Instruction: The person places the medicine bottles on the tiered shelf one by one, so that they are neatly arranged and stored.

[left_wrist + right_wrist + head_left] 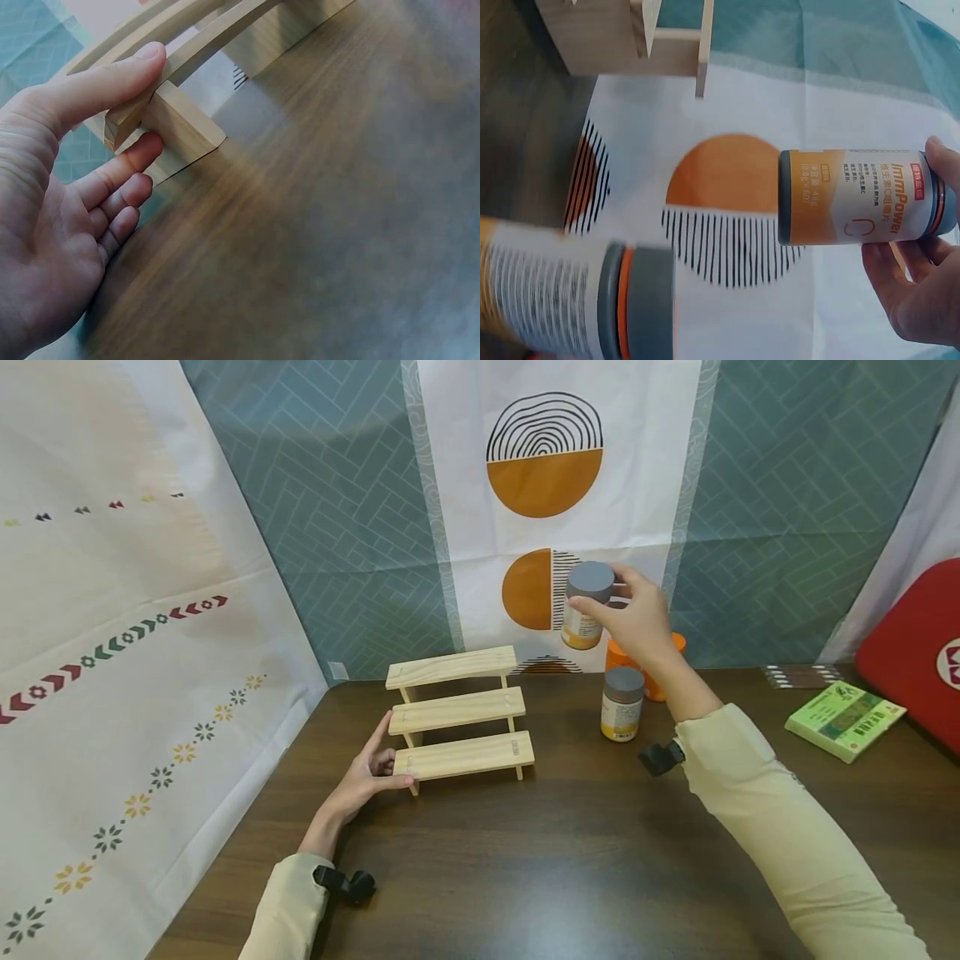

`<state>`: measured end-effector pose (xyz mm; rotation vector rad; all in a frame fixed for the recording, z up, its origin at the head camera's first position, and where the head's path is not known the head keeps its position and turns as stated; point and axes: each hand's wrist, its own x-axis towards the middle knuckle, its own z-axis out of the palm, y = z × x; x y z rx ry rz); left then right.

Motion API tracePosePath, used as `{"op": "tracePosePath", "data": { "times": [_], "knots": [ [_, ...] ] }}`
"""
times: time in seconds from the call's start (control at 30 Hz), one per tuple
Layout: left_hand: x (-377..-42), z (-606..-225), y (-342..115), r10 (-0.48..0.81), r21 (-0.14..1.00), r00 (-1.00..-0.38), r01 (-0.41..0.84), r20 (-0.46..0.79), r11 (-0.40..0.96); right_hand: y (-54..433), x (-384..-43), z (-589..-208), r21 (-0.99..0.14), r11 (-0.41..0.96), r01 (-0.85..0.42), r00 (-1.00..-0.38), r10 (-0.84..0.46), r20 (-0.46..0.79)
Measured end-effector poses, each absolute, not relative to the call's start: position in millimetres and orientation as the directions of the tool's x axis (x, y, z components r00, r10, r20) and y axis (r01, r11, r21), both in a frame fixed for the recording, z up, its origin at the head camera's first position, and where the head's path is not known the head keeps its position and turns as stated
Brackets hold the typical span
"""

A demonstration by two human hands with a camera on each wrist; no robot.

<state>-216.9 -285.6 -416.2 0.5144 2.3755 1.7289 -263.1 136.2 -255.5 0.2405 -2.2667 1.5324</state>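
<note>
Highest and farthest back, the head camera looks forward and down over the brown table (pixel 525 877), left hand (pixel 362 782) left of centre, right hand (pixel 637 614) upper right of centre. Left wrist, in tight and tilted: palm along the left edge, wooden rack (pixel 187 116) across the upper left. Right wrist is turned sideways, facing the patterned cloth (pixel 735 322), held bottle (pixel 855 199) at right, second bottle (pixel 570 292) close at lower left. Head and right wrist share both bottles; the rack shows in all three!

2 orange and white bottles (pixel 581 632) have grey lids (pixel 590 578), the rack (pixel 457 713) beige.
</note>
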Motion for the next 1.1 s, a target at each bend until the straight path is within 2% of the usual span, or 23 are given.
{"op": "tracePosePath", "data": {
  "times": [0.4,0.7,1.1],
  "knots": [
    [-216.3,-417.3,-286.5,0.373,0.945,-0.924,0.192,0.084,0.264,82.7,-275.3,-269.9,-0.852,0.317,-0.417,-0.901,-0.019,0.434],
    [-214.0,-415.0,-286.3,0.377,0.939,-0.922,0.205,0.091,0.276,26.3,-285.4,-267.8,-0.822,0.345,-0.453,-0.891,-0.141,0.432],
    [-216.0,-415.2,-283.3,0.365,0.949,-0.928,0.177,0.073,0.261,-42.7,-302.7,-260.1,-0.87,0.31,-0.384,-0.921,-0.195,0.337]
  ]
}}
